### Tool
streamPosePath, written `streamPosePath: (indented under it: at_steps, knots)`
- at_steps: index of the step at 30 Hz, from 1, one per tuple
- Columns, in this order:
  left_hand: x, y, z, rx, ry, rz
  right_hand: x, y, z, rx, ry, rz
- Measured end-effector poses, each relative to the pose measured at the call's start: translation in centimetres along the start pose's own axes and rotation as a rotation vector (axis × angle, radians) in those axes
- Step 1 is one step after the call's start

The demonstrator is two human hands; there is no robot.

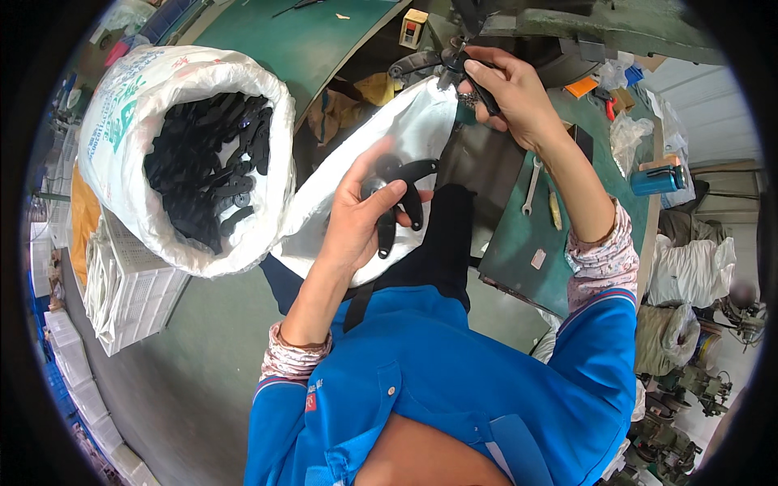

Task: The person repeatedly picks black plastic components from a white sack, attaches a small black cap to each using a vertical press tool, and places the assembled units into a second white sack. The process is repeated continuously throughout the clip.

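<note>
While the left hand (353,212) clasps several curved black pieces (420,170), the right hand (517,91), well apart, grips a long dark piece (485,97) at a metal fixture (448,74). Left of the left hand sits a white sack (279,121) of black parts (190,158); a wrench (532,188) lies on the tabletop (519,255) nearer the body than the right hand.

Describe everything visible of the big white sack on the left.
The sack is white with green and blue print, and looks like woven plastic, wrinkled and slightly shiny. It stands open, bulky, its wide mouth facing the person and its rim folded outward. Inside lie many flat black parts in a jumbled heap, with white lining showing between some. A white slatted crate is below it; its underside is hidden. Neither the left hand nor the right hand touches it.
</note>
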State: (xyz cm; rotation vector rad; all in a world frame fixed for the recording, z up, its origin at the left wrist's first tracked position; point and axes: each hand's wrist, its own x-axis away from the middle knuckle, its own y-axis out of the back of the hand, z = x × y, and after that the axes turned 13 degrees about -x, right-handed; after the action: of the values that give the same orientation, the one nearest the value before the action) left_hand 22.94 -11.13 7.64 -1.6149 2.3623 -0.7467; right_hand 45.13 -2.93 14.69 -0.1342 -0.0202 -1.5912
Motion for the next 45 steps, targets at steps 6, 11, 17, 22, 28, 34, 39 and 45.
streamPosePath:
  at_steps: [6,11,17,22,28,34,39,45]
  knots:
    - [-0.1,1.0,0.7,-0.115,0.008,-0.033,1.6,0.0,0.0,0.035,-0.035,0.031]
    - [0.2,0.6,0.3,-0.107,-0.044,-0.078,1.5,0.1,0.2,-0.011,-0.058,0.018]
    - [0.1,2.3,1.0,-0.042,-0.032,-0.137,1.7,0.3,0.4,0.010,0.105,0.122]
    - [-0.1,1.5,1.3,0.026,0.023,-0.131,4.6,-1.7,-4.1,0.548,0.386,0.291]
    - [-0.1,0.4,1.2,-0.023,0.119,-0.157,5.5,-3.9,-4.0,0.348,0.088,0.359]
    - [-1.2,2.3,2.2,0.117,0.297,-0.183,7.0,-1.5,-4.7,0.702,0.741,0.264]
    - [-1.0,0.8,2.3,0.160,0.397,-0.129,8.8,-2.4,-6.0,0.950,1.014,0.577]
    - [-0.6,-0.2,0.7,0.187,0.369,-0.003,6.9,-1.6,-4.3,0.847,0.952,0.344]
